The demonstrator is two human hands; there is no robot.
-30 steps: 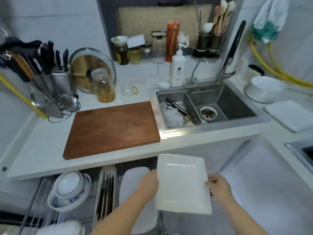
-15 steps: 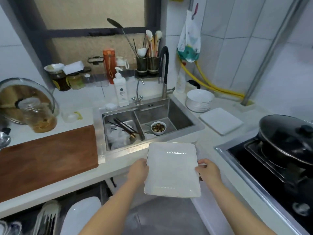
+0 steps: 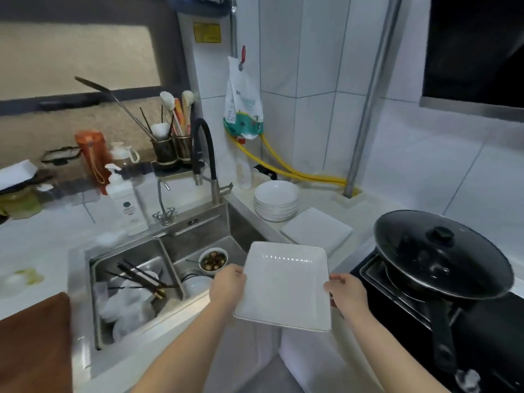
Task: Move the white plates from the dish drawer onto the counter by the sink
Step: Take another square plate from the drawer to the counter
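Plate (image 3: pixel 286 285): a square white plate is held in the air, level, in front of the sink's right end, short of the counter.
Left hand (image 3: pixel 228 287): the plate's left edge, at 9 o'clock, is pinched; the thumb lies over the rim, the fingers are hidden under it.
Right hand (image 3: pixel 344 292): the right edge, at 3 o'clock, is pinched the same way, thumb on top.
Stacked plates (image 3: pixel 317 232): flat square white plates lie on the counter (image 3: pixel 320 199) at 12 o'clock from the held plate, apart from it.
Bowls (image 3: pixel 276 201): a stack of white bowls is seen just beside those plates, at their 10 o'clock.
Sink (image 3: pixel 170 268): it lies at 9 o'clock from the plate; chopsticks (image 3: pixel 136 276) and a small bowl of dark food (image 3: pixel 213 260) are seen in it.
Pan (image 3: pixel 442 256): a black lidded pan is set on the stove at 3 o'clock.
Board (image 3: pixel 34 344): a brown board lies at far 8 o'clock.
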